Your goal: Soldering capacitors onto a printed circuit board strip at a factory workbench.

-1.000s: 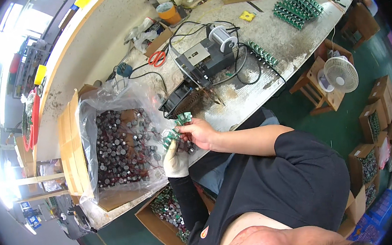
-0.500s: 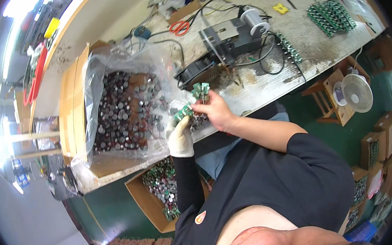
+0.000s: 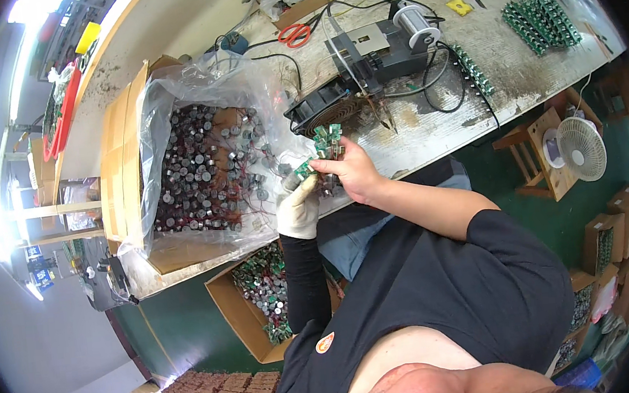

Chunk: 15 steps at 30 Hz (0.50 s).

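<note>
My left hand (image 3: pixel 298 212), in a white glove, is closed on the end of a small green circuit board (image 3: pixel 304 169) at the bench's front edge. My bare right hand (image 3: pixel 358 174) is closed on a cluster of green circuit boards (image 3: pixel 328 138) that stick up above its fingers. Its thumb reaches across to the left hand's board, so the two hands nearly meet. Dark parts hang below the fingers, too small to make out. Just left of the hands lies a plastic-lined carton (image 3: pixel 142 122) with many small round metal parts on red wires (image 3: pixel 194 162).
Beyond my hands stand a black fan (image 3: pixel 321 105) and a soldering machine (image 3: pixel 369 53) with a solder wire spool (image 3: pixel 416 26). Red-handled scissors (image 3: pixel 294 35) lie behind. Board strips (image 3: pixel 540 22) rest far right. Below the bench sits a carton (image 3: pixel 242 321) of parts; a white fan (image 3: pixel 581 148) stands right.
The whole view has shifted slightly. My left hand has turned more upright and closer to the right hand, and the left hand's board sits nearer the cluster.
</note>
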Available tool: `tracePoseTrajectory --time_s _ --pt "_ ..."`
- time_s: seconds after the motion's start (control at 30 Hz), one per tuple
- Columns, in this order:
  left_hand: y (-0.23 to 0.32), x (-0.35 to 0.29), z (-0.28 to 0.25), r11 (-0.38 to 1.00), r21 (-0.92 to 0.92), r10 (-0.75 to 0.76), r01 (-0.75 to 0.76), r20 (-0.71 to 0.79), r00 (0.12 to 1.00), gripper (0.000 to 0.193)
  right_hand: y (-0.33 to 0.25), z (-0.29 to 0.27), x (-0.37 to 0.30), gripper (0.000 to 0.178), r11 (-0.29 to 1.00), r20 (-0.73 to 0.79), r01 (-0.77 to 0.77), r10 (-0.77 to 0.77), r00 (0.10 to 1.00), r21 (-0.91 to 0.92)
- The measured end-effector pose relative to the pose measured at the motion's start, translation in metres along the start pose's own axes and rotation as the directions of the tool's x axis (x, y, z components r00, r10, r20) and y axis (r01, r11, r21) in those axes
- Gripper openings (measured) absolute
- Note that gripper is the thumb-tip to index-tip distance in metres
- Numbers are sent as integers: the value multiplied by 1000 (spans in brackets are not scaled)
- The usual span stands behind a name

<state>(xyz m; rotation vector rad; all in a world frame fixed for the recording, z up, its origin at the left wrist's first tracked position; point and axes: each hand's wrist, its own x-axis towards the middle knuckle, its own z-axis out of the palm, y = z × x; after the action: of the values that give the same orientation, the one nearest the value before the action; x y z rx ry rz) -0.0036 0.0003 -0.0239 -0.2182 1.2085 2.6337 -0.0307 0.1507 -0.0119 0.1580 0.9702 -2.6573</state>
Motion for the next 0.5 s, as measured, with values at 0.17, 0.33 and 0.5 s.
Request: tracePoseTrajectory --time_s 0.17,0.33,0.5 --pt "-3 6 22 994 100 44 -33 -104 994 39 2 -6 6 25 1000 -31 -14 13 999 -11" --pt "-41 4 7 965 -136 208 -223 -118 971 49 2 11 -11 62 455 412 448 -184 893 -769" --pt "-50 -1 7 870 220 467 -442 -75 881 23 -13 12 -35 72 8 595 612 -226 772 -791"
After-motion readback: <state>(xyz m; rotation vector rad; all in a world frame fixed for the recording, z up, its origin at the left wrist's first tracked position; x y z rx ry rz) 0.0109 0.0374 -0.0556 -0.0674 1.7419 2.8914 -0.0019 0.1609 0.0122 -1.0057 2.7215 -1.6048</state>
